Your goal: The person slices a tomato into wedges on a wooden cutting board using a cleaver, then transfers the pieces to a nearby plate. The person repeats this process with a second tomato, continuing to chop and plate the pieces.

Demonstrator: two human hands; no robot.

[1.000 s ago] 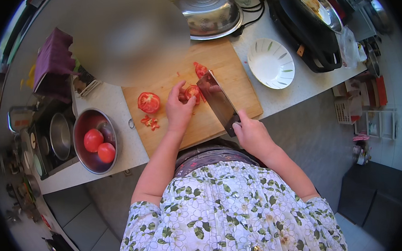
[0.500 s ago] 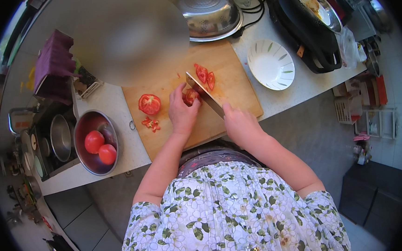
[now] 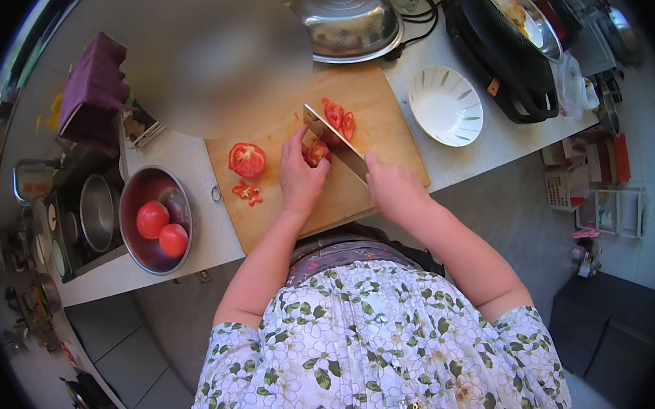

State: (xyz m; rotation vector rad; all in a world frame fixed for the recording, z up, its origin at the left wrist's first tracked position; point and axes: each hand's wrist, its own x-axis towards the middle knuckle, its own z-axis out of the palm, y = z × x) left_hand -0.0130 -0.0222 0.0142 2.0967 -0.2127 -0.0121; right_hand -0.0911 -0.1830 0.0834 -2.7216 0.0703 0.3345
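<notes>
A piece of tomato (image 3: 315, 153) lies on the wooden cutting board (image 3: 268, 224), gripped under the fingers of my left hand (image 3: 303, 174). My right hand (image 3: 393, 185) is wrapped round the handle of a kitchen knife (image 3: 346, 151). Its broad blade stands slanted along the right side of that piece; the cutting edge is hidden. Beyond the blade lie cut tomato pieces (image 3: 339, 119), close against it. Left of my left hand rests a tomato half (image 3: 247, 161), cut face up. Small tomato scraps (image 3: 247, 193) lie just in front of it.
A metal bowl (image 3: 127, 237) with two whole tomatoes (image 3: 153, 219) stands left of the board. To the right is a white dish (image 3: 446, 112), with a black appliance (image 3: 496, 56) behind it. An upturned metal colander (image 3: 349, 24) sits at the back. A blur covers the upper left.
Another slice appears to have joined the cut pieces beyond the blade. Both hands keep their grip and have barely shifted. The whole view has moved slightly.
</notes>
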